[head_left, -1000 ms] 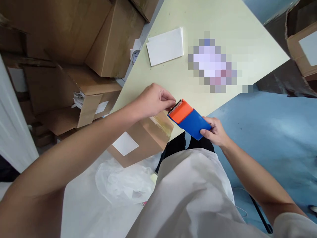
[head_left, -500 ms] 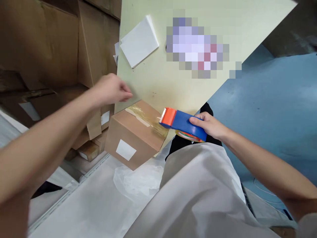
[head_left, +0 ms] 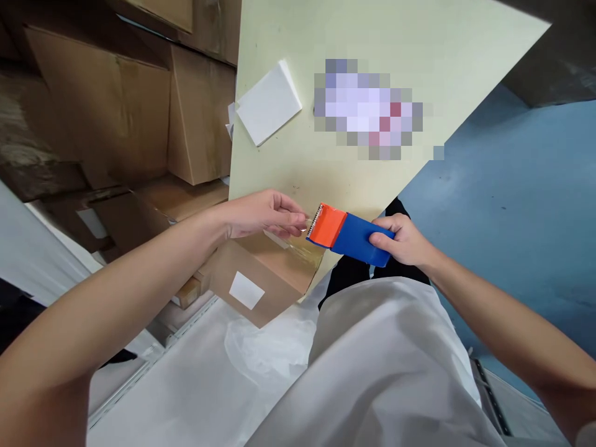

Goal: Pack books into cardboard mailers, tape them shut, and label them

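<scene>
My right hand (head_left: 404, 239) is closed round the blue body of a packing tape dispenser (head_left: 356, 239), whose orange head and toothed cutting edge point left. At the cutter, my left hand (head_left: 284, 214) pinches the clear loose end of the tape (head_left: 305, 225) between thumb and fingers. Beneath both lies a cardboard box (head_left: 261, 279), tilted in view, with a white label (head_left: 246, 290) on its side and yellowish tape along its top. My left hand hides part of the box's top.
A pale table (head_left: 344, 180) carries a stack of white paper (head_left: 270, 102) and a blurred-out item (head_left: 363, 108). Several cardboard boxes (head_left: 125, 118) are piled at the left. Crumpled clear plastic (head_left: 265, 351) lies below the box; blue floor (head_left: 503, 198) shows at the right.
My left hand has moved right and down to the dispenser's cutter and now pinches the tape end. The dispenser has turned slightly in my right hand, showing its orange head more from above.
</scene>
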`<control>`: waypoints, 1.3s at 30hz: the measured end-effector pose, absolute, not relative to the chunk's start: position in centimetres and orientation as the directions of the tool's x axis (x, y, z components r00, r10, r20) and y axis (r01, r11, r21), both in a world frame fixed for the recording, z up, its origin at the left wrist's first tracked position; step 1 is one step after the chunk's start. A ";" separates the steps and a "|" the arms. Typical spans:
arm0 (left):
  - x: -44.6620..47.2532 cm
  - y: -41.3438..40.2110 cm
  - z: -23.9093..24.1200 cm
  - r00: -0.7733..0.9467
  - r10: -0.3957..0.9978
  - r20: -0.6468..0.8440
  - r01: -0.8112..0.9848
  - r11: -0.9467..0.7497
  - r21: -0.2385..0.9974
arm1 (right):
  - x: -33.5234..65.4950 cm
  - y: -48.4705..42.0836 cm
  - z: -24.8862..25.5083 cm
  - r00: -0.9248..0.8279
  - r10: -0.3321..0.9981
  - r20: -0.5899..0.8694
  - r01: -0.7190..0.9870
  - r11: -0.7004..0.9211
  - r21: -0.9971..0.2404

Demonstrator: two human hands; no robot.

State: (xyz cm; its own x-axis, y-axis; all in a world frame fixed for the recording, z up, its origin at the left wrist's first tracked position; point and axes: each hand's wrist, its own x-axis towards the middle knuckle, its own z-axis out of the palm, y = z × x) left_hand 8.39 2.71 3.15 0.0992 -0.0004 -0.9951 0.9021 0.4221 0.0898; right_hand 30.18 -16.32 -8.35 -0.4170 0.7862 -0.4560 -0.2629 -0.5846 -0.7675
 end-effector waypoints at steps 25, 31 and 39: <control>6.9 2.8 -0.6 -0.006 0.232 -0.973 0.844 -0.521 -0.129 | 27.0 -19.6 -6.6 -0.658 0.229 -0.717 -0.247 -0.966 -0.082; 6.4 0.5 -0.9 0.018 0.216 -0.976 0.738 -0.662 -0.133 | 26.4 -19.7 -7.0 -0.674 0.247 -0.696 -0.270 -0.960 -0.079; 6.4 -1.8 0.0 0.046 0.227 -0.973 0.761 -0.639 -0.113 | 25.4 -19.3 -7.5 -0.614 0.257 -0.746 -0.136 -0.966 -0.220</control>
